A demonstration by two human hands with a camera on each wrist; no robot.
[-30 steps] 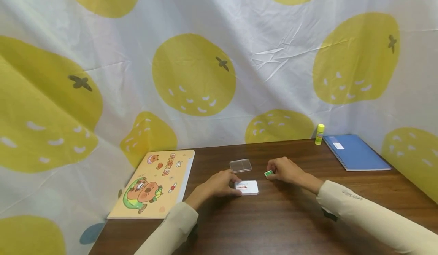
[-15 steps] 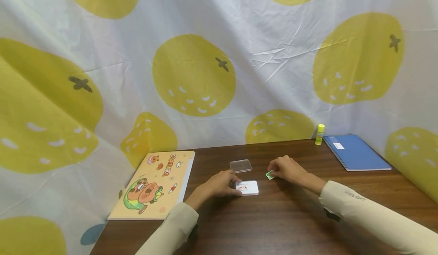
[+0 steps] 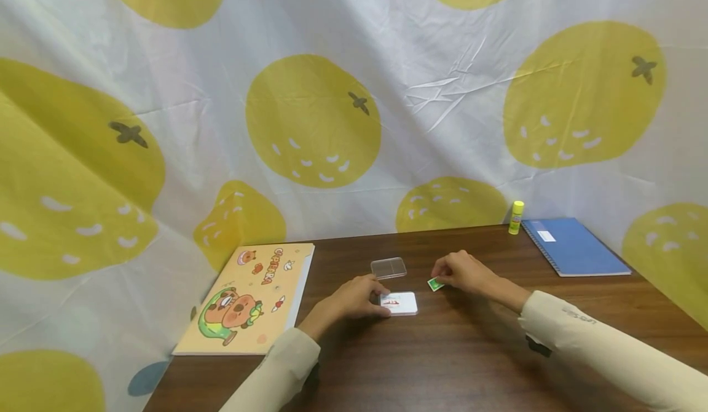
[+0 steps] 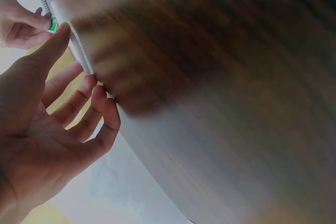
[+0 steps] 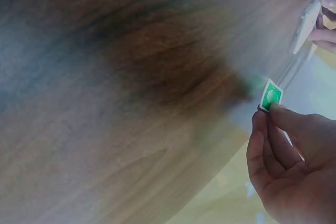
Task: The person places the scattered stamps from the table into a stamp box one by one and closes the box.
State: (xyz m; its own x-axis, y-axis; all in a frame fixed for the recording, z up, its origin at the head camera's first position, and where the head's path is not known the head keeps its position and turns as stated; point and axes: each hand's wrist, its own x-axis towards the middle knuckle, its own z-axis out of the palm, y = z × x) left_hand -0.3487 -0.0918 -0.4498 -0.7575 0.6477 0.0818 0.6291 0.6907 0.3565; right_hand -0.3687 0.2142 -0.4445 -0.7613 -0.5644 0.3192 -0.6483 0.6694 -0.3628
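My left hand (image 3: pixel 354 297) grips the left end of a flat white rectangular case (image 3: pixel 408 303) lying on the table, thumb at the near edge and fingers at the far edge. A small reddish picture shows on the case's top beside the fingers. To the right, my right hand (image 3: pixel 463 272) pinches a small green stamp (image 3: pixel 434 285) with a white border between thumb and fingertips. In the right wrist view the stamp (image 5: pixel 272 95) stands tilted, a pale round motif on its face, apart from the case. Behind the case lies a clear plastic lid (image 3: pixel 389 267).
A cream folder (image 3: pixel 249 301) with cartoon animals lies at the left. At the back right stand a yellow glue stick (image 3: pixel 516 217) and, flat beside it, a blue spiral notebook (image 3: pixel 578 247). A fruit-patterned curtain (image 3: pixel 442 43) borders the dark wooden table (image 3: pixel 420 363).
The stamp's face has turned a little, so more of its green shows between the right fingers. The right hand has shifted slightly; the left hand and the case stay put.
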